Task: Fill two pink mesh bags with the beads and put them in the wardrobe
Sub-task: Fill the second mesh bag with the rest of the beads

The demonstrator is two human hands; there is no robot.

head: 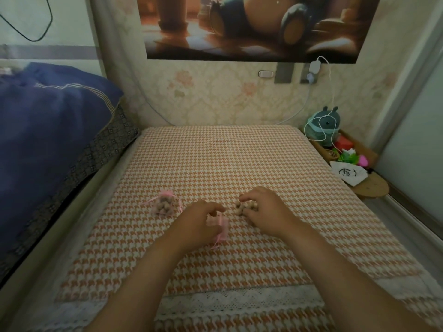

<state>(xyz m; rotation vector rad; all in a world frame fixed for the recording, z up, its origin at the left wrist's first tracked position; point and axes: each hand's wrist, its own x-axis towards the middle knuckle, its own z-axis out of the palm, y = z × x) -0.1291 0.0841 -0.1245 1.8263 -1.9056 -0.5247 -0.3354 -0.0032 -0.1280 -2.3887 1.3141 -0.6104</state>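
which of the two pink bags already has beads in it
The far-left pink bag, lying untouched: brown beads show through its mesh. The other pink bag, pinched by the left hand, looks flat and empty.

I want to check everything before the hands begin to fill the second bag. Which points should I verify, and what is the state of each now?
1. First pink mesh bag filled and set aside: ok, it holds beads and lies on the cushion, left of both hands.
2. Second pink mesh bag held: ok, the left hand pinches it.
3. Mouth of the second bag open: cannot tell, the fingers hide it.
4. Loose beads gathered: ok, they lie in one pile under the curled fingers of the right hand.
5. Stray beads on the cushion: ok, none visible away from the pile.
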